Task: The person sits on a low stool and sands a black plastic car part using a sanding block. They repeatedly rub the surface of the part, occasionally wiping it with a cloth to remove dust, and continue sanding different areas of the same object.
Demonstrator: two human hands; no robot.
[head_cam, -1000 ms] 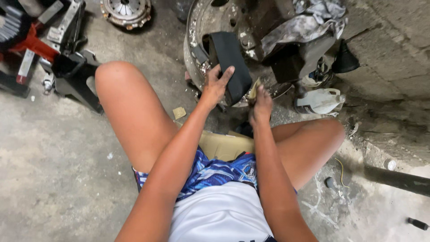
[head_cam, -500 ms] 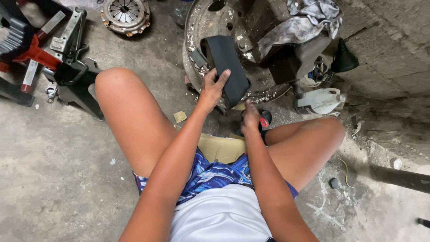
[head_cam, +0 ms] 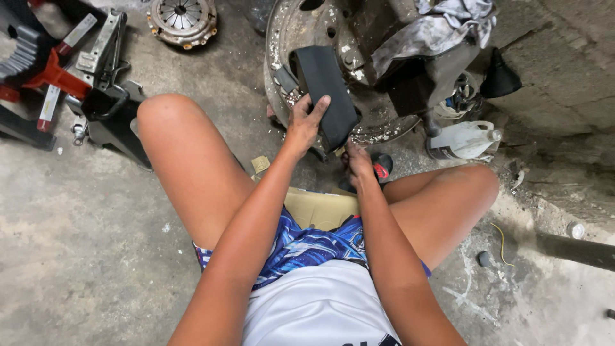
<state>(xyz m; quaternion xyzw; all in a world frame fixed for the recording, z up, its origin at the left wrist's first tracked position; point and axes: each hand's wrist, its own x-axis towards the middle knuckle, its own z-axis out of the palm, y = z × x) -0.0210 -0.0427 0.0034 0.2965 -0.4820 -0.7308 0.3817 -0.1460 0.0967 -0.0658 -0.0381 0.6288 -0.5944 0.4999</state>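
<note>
You sit low on the concrete floor (head_cam: 83,256), knees spread, facing a rusty wheel hub (head_cam: 301,38) that lies just beyond your knees; take that hub as the landmark. A black curved pad (head_cam: 327,90), a dark strip of rubber-like material, leans against the near face of the hub, tilted, its lower end toward you. Your left hand (head_cam: 304,122) is closed on the pad's left edge: thumb on the front surface, fingers wrapped behind, a firm partial curl rather than a fist. Your right hand (head_cam: 357,163) sits at the near rim of the hub, just below the pad's lower end, fingers bunched downward; whether it grips anything cannot be told, since the fingertips are hidden. Just beside that hand, on the near right of the hub, lies a small black-and-red object (head_cam: 382,168), its kind unclear. A grey rag (head_cam: 442,29) drapes over a dark block on the hub's right side. Right of the hub, a translucent plastic jug (head_cam: 464,140) lies on its side, with a black funnel (head_cam: 500,78) above it. Left of the hub, a clutch plate (head_cam: 182,20) rests on the floor, and farther left, a red-and-black jack (head_cam: 70,77). A tan cushion (head_cam: 320,208) shows between your thighs, nearer you than the hub.
</note>
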